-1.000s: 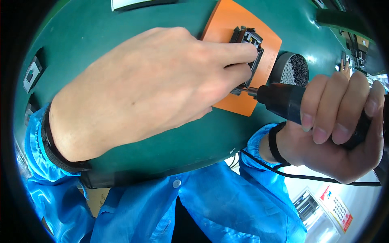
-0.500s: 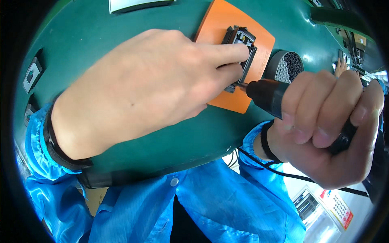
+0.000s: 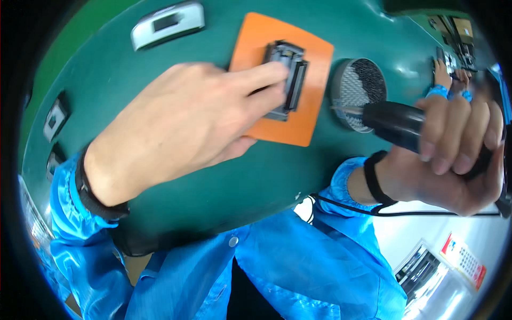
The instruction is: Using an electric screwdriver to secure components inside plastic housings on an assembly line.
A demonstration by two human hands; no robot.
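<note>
On an orange mat (image 3: 317, 64) lies a small black device housing (image 3: 298, 80) with exposed inner parts. My left hand (image 3: 181, 117) reaches over it from the left, fingers closed on its left side and covering part of it. In my right hand (image 3: 458, 144) is a black corded electric screwdriver (image 3: 394, 121), gripped with the fingers wrapped round the body. The bit points left, over the lower part of a round grey tub (image 3: 337, 96). Small dark pieces, possibly screws, fill part of the tub above its pale textured bottom. Whether the bit carries anything is too blurred to tell.
A white-and-grey casing (image 3: 186, 21) lies at the far left on the green table (image 3: 240, 186); smaller casings (image 3: 55, 118) sit by the left edge. The screwdriver's cable (image 3: 416, 214) runs below my right wrist. Another person's hands (image 3: 442, 74) work at the far right.
The screwdriver has left the housing and moved right, its bit now over the tub. My left hand stays at the housing. The whole view has shifted somewhat.
</note>
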